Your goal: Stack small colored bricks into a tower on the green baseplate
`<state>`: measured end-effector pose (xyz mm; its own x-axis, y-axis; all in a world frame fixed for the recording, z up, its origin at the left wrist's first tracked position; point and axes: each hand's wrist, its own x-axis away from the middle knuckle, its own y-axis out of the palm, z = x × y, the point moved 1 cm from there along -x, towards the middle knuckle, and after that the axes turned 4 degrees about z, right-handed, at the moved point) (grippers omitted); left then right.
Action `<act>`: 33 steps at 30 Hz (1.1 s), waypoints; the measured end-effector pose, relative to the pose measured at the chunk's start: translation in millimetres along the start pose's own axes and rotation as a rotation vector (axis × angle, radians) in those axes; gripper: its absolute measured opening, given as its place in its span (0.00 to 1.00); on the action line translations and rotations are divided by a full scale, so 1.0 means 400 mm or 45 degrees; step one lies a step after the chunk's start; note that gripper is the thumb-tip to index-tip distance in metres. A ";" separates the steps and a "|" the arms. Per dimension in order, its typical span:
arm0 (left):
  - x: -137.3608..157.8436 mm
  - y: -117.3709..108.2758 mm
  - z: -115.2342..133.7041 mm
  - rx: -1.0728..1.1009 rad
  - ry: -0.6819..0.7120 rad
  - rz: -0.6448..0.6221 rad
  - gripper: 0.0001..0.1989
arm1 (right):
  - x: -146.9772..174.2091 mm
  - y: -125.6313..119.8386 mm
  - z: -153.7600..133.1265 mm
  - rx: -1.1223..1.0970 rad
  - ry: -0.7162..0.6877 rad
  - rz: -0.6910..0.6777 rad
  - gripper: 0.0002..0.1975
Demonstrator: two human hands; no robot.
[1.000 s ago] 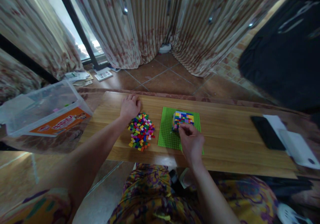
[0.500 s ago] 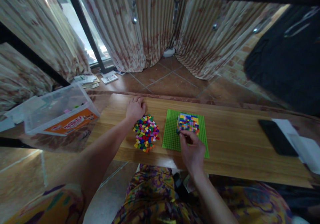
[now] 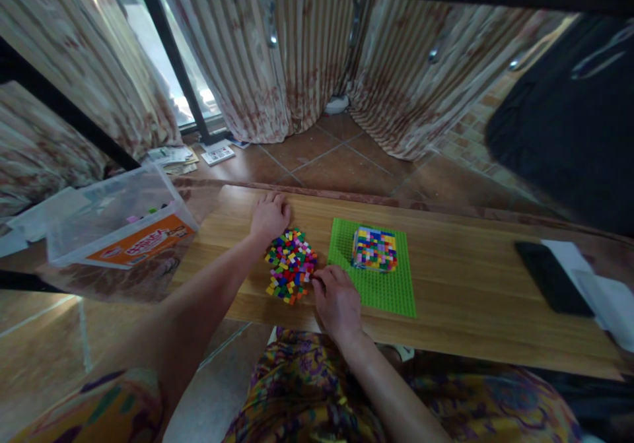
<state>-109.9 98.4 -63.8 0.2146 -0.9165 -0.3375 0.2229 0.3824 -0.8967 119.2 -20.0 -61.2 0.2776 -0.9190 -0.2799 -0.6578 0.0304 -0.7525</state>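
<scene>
A heap of small multicoloured toy bricks (image 3: 291, 265) lies on the wooden table. Resting on the tabletop at the heap's far side, my left hand (image 3: 271, 217) is open, its fingers laid down and holding nothing. My right hand (image 3: 341, 301) is at the heap's right edge, thumb and forefinger drawn together in a pinch; whatever is between the tips is too small to make out. On a green studded baseplate (image 3: 384, 296) stands a low rectangular block of many-coloured bricks (image 3: 375, 249), with neither hand on it.
The narrow wooden table (image 3: 460, 265) carries a dark flat tablet-like object (image 3: 552, 278) and white paper (image 3: 604, 291) at its right end. To the left stands a clear plastic bin (image 3: 119, 212) with an orange label. Striped curtains (image 3: 307, 60) hang beyond the tiled floor.
My right hand has left the brick block on the baseplate and moved left to the heap's edge, uncovering the block. My left hand stays in the same place.
</scene>
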 end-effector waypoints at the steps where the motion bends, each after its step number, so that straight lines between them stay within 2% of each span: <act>1: 0.000 0.000 0.000 -0.001 0.001 0.004 0.18 | 0.001 -0.004 0.003 -0.047 0.011 0.010 0.09; 8: -0.003 0.001 -0.001 0.009 0.001 0.006 0.19 | 0.023 -0.063 0.051 -0.433 0.234 0.137 0.11; 14: -0.004 0.001 -0.001 0.011 -0.006 0.003 0.19 | 0.031 -0.133 0.103 -0.460 0.370 0.307 0.12; 23: -0.007 -0.001 -0.003 0.020 0.014 0.010 0.19 | -0.005 -0.175 0.142 -0.344 0.352 0.482 0.13; 33: -0.009 0.007 -0.011 0.005 0.035 0.033 0.18 | -0.036 -0.160 0.108 -0.160 0.250 0.502 0.13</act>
<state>-114.2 102.2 -66.3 0.1943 -0.9092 -0.3681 0.2212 0.4062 -0.8866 187.5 8.4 -34.9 -0.1408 -0.9041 -0.4034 -0.7696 0.3562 -0.5299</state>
